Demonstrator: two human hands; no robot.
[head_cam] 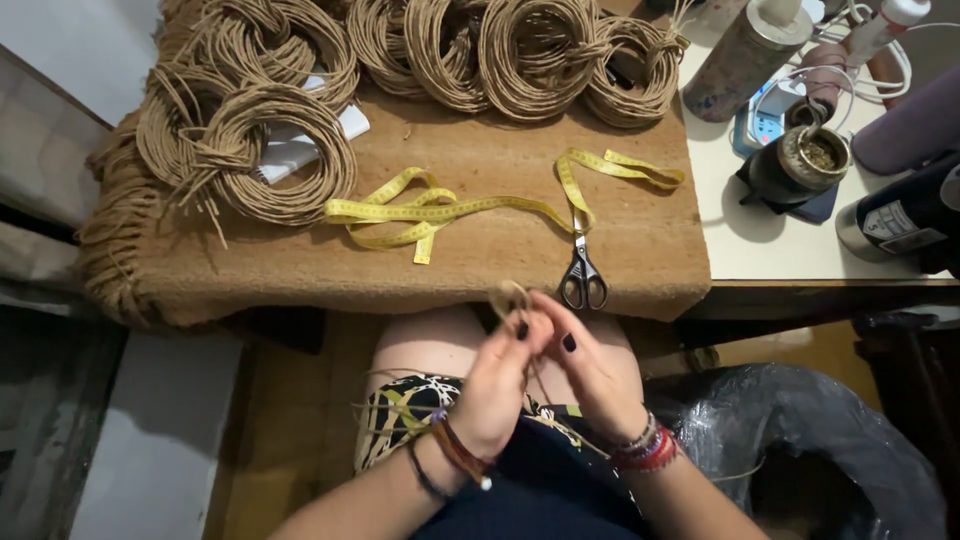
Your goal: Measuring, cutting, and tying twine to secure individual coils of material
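Both hands' grip pinches a thin tan fibre cord loop (510,296): left hand (495,385) and right hand (595,365) meet above the lap, just below the steel scissors (583,272) on the cloth-covered counter (500,265).

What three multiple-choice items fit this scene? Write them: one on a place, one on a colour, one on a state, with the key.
1. Where do the scissors lie?
A. On the brown mat, near its front edge
B. On the white table
C. On the person's lap

2. What colour is the measuring tape?
A. White
B. Yellow
C. Red

3. What are the hands doing?
A. Resting flat on the mat
B. Holding the scissors
C. Pinching a small loop of cord above the lap

Key: A, the scissors sit on the mat by the tape's end; B, the tape is plainly yellow; C, the left hand and right hand meet at the loop.
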